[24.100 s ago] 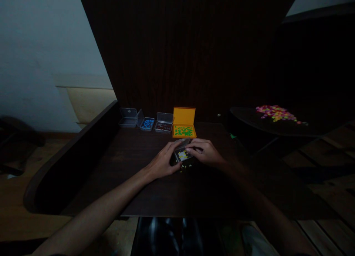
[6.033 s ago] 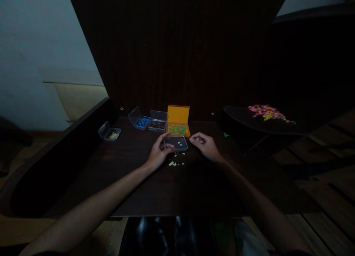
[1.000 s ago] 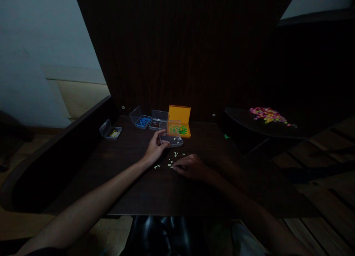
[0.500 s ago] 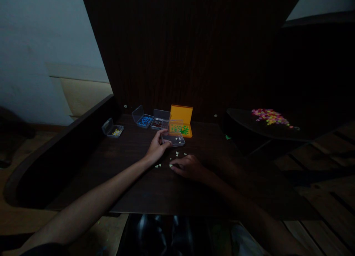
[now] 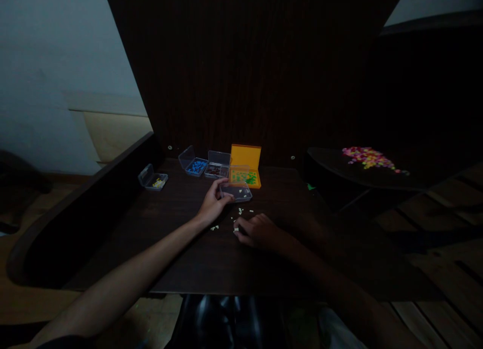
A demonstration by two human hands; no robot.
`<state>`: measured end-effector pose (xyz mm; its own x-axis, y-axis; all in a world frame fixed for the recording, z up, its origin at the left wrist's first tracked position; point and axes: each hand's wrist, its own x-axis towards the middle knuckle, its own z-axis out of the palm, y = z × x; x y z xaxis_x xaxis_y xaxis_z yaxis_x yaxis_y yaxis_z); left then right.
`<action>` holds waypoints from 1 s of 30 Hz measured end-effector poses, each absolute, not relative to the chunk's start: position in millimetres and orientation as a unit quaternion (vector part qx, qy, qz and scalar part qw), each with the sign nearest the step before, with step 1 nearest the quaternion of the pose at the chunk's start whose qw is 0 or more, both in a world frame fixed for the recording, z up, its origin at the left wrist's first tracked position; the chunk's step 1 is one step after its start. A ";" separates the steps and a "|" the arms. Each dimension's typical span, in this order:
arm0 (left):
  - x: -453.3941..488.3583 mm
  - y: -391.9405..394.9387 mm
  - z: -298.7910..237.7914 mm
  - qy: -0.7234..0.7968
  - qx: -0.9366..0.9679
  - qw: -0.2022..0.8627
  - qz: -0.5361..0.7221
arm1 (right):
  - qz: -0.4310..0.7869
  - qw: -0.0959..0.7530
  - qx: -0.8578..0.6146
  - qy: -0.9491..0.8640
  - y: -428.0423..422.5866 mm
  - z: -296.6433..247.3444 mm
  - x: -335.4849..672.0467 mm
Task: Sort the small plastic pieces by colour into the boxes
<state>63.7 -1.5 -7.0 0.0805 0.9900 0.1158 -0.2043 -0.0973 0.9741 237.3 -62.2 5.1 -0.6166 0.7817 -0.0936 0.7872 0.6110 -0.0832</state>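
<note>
My left hand (image 5: pixel 214 202) is closed on the near left corner of a clear plastic box (image 5: pixel 236 192), which has a few pale pieces inside it. On the dark table, my right hand (image 5: pixel 256 229) pinches a small pale block-like piece (image 5: pixel 236 229) between thumb and fingers. Several loose pale pieces (image 5: pixel 240 210) lie between the clear box and my right hand. More of them, a small cluster of pale bits (image 5: pixel 215 227), rest to the left of my right fingertips. The exact kind of piece is too small to tell.
Behind stand an open yellow box (image 5: pixel 245 157) with green pieces, a clear box (image 5: pixel 218 171) with dark pieces and a clear box (image 5: pixel 196 166) with blue pieces. A small open box (image 5: pixel 154 180) sits at left. Colourful beads (image 5: pixel 368 158) are heaped on the right-hand ledge.
My right hand has shifted slightly right and toward me, its fingers now curled around a pale piece. My left hand keeps hold of the clear box.
</note>
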 end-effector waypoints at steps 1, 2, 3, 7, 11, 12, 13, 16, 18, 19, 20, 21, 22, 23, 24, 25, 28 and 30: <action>63.6 -1.7 -6.5 0.397 0.495 0.545 0.549 | -0.057 0.020 0.437 0.898 -61.2 4.5 238.3; 63.5 -1.9 -6.0 0.398 0.494 0.547 0.547 | -0.055 0.013 0.437 0.898 -60.0 4.3 239.8; 63.5 -2.3 -5.5 0.399 0.493 0.549 0.544 | -0.053 0.002 0.439 0.897 -58.4 4.8 241.9; 65.1 -5.1 -6.1 0.399 0.495 0.561 0.531 | -0.082 -0.060 0.446 0.889 -49.4 16.5 256.1; 70.7 -11.7 -10.1 0.374 0.516 0.581 0.506 | -0.139 -0.126 0.448 0.874 -37.7 33.2 274.9; 72.7 -14.5 -10.7 0.364 0.524 0.587 0.498 | -0.139 -0.141 0.450 0.871 -35.0 35.6 278.6; 74.9 -17.8 -11.0 0.355 0.532 0.594 0.488 | -0.137 -0.151 0.451 0.869 -32.8 37.0 281.3; 81.6 -29.4 -9.9 0.327 0.557 0.610 0.460 | -0.130 -0.142 0.453 0.870 -29.0 36.1 283.1; 85.6 -36.8 -8.7 0.308 0.564 0.626 0.442 | -0.122 -0.110 0.461 0.872 -29.0 33.2 280.4; 87.2 -39.7 -8.3 0.304 0.565 0.630 0.438 | -0.116 -0.091 0.468 0.871 -29.4 31.7 278.7; 88.6 -42.1 -8.1 0.302 0.565 0.633 0.434 | -0.107 -0.074 0.477 0.869 -30.0 30.3 277.2; 89.7 -43.8 -8.1 0.302 0.564 0.636 0.433 | -0.098 -0.060 0.484 0.867 -30.5 29.2 276.1; 90.6 -44.9 -8.2 0.302 0.561 0.639 0.431 | -0.090 -0.051 0.491 0.865 -30.8 28.3 275.6; 91.2 -45.6 -8.3 0.302 0.556 0.643 0.431 | -0.085 -0.045 0.494 0.864 -30.9 27.8 275.6; 91.6 -45.8 -8.4 0.302 0.551 0.648 0.431 | -0.081 -0.044 0.496 0.863 -30.9 27.7 276.1; 91.9 -45.9 -8.2 0.300 0.547 0.652 0.432 | -0.078 -0.048 0.496 0.864 -30.7 27.9 276.9; 91.7 -45.7 -5.6 0.300 0.535 0.660 0.433 | -0.087 -0.064 0.478 0.872 -30.2 31.1 280.6; 91.2 -45.9 -2.6 0.302 0.531 0.663 0.433 | -0.107 -0.079 0.452 0.882 -30.5 34.5 283.0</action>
